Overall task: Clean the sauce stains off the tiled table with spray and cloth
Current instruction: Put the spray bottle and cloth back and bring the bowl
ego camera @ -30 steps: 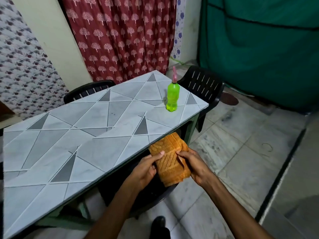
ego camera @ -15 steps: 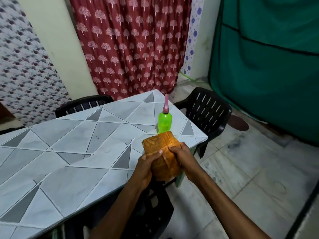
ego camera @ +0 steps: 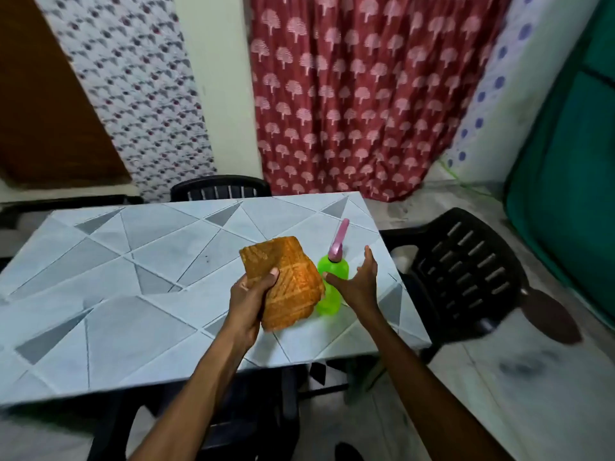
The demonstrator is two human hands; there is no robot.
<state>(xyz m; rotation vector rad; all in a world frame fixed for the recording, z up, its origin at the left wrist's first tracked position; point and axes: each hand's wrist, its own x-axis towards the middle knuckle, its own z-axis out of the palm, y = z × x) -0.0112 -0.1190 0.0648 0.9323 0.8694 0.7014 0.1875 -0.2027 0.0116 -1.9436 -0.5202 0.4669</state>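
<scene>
Head view: the left hand holds an orange cloth above the tiled surface, its fingers grasping the cloth's lower edge. The green spray bottle stands upright on the surface, at 3 o'clock of the cloth. The right hand is just beside the bottle, with its fingers released and spread. A black plastic chair stands at 3 o'clock of the surface.

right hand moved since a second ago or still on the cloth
Yes. The right hand has left the cloth and gone forward over the table to the bottle, open at its right side.
</scene>
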